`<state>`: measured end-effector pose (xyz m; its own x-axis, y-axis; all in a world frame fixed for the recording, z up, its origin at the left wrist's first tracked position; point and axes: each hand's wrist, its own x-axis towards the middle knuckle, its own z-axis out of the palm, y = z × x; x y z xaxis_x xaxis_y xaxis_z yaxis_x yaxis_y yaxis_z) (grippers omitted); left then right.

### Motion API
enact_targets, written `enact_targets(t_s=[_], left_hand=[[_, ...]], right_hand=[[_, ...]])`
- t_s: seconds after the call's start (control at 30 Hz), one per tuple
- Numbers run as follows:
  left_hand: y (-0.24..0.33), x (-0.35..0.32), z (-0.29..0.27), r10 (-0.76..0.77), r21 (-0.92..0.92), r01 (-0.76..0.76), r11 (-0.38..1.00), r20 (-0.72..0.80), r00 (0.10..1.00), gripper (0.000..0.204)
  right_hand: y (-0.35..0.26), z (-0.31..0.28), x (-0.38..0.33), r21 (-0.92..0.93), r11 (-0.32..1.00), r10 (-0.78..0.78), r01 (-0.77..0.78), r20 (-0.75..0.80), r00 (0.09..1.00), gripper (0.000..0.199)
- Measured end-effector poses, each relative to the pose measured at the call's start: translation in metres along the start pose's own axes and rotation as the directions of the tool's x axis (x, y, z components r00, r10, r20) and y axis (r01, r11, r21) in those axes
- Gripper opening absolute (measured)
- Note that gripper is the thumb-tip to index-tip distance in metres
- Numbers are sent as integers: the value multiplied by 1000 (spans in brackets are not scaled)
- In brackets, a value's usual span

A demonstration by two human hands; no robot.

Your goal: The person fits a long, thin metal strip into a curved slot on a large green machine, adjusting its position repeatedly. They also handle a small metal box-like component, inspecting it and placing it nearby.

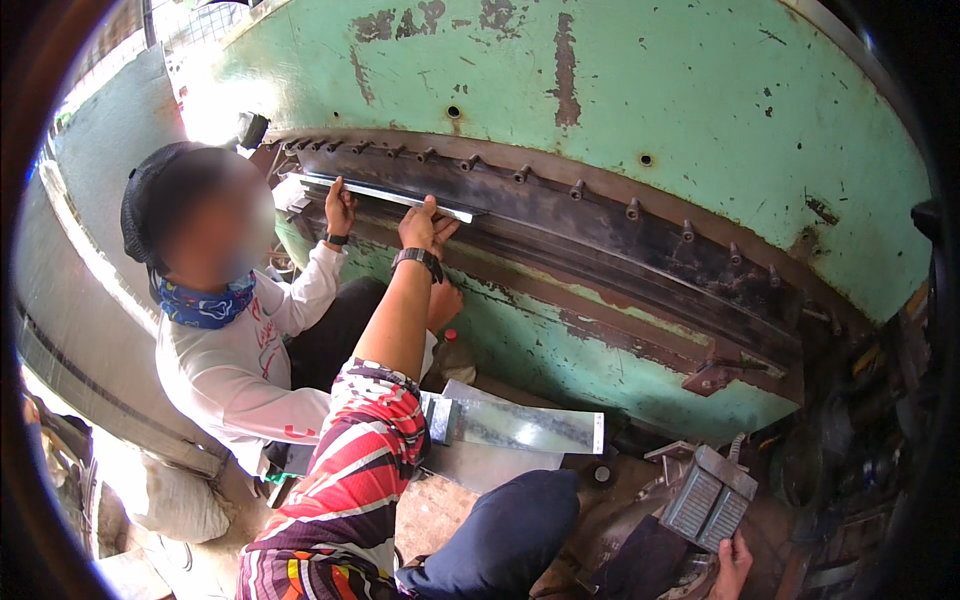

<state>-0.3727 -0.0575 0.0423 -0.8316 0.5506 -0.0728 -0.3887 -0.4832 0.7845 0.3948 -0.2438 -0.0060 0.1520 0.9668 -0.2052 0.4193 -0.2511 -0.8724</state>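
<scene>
My left hand (428,226), below a red striped sleeve and a dark wristwatch, pinches the near right end of a narrow shiny metal strip (385,198). The strip lies along the dark bending slot of a large green press brake (690,70). Farther left, a co-worker's hand (340,208) also holds the strip. At the lower right my right hand (733,570) grips the lower edge of a grey double foot pedal (708,498), partly cut off by the frame.
A co-worker in a white shirt (225,390) sits close on my left. Flat metal sheets (530,428) lie below the machine, above my dark-trousered knee (500,535). A row of bolts (577,190) runs along the press. A white sack (175,500) stands behind the co-worker.
</scene>
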Motion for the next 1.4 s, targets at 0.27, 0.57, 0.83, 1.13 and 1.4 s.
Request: enact_targets(t_s=[0.27,0.57,0.83,1.13,1.4], left_hand=[[0,0,1,2,-20,-2,1000,10,1000,31],[0,1,0,7,-21,-7,1000,12,1000,32],[0,1,2,-2,0,2,1000,9,1000,29],[1,-3,4,11,-1,-11,1000,12,1000,35],[3,-2,1,30,26,-30,999,7,1000,36]], right_hand=[[3,-3,1,-21,1000,10,-10,2,1000,65],[-4,-1,-2,2,1000,30,-30,17,999,63],[13,-7,7,-2,1000,4,-4,28,1000,60],[15,-7,6,17,1000,7,-7,19,1000,60],[-3,-1,-1,22,999,44,-45,30,999,63]])
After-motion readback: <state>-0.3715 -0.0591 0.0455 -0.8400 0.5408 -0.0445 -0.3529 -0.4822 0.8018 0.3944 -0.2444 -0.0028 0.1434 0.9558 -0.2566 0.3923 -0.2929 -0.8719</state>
